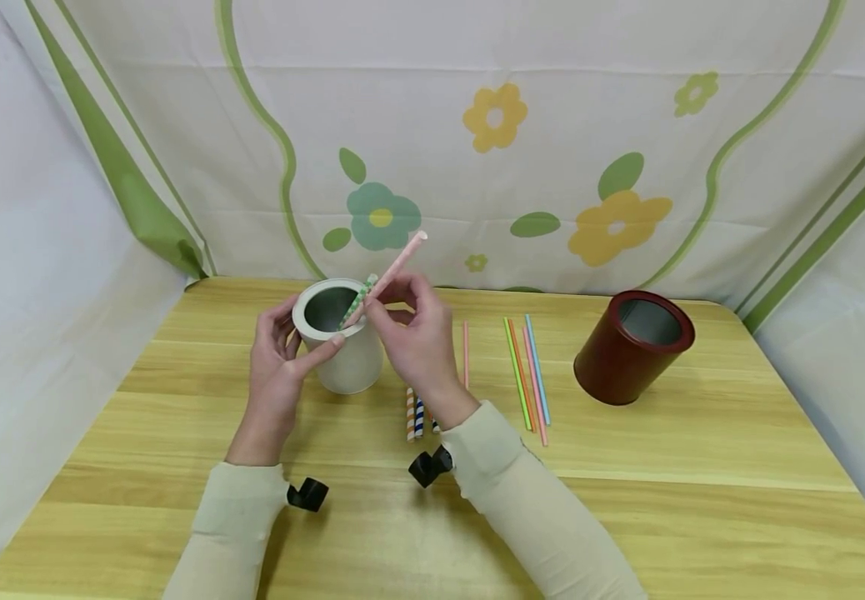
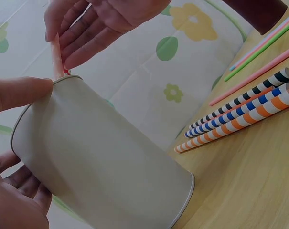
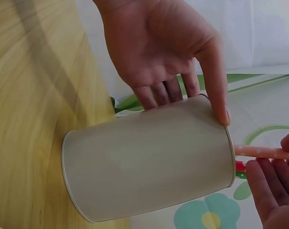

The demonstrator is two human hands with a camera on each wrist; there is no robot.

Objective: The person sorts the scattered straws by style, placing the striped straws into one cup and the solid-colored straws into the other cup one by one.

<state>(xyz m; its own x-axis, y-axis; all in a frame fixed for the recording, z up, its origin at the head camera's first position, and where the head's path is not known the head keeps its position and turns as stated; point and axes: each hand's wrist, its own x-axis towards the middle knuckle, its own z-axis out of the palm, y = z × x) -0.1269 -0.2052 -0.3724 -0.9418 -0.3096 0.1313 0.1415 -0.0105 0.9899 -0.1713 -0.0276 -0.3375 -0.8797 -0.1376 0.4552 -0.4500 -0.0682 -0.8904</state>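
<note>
My left hand point(image 1: 273, 379) grips the white can point(image 1: 350, 367) from its left side, thumb near the rim and the other fingers round the back. The can stands on the table with its mouth up. Between thumb and fingers, my right hand point(image 1: 421, 346) pinches a pale pink paper straw point(image 1: 407, 253) over the mouth. That straw slants, its lower end at the can's opening. A green-and-white patterned straw point(image 1: 356, 306) leans inside the can. Beside the pink one, a red straw point(image 3: 240, 166) peeks over the rim in the right wrist view.
Orange-striped point(image 2: 240, 125), blue-striped point(image 2: 244, 109) and black-striped point(image 2: 244, 98) paper straws lie right of the white can. Farther right are a thin pink straw point(image 1: 466, 350) and several thin coloured straws point(image 1: 526, 375). A dark red can point(image 1: 620, 367) stands at right; a flowered curtain point(image 1: 440, 167) hangs behind.
</note>
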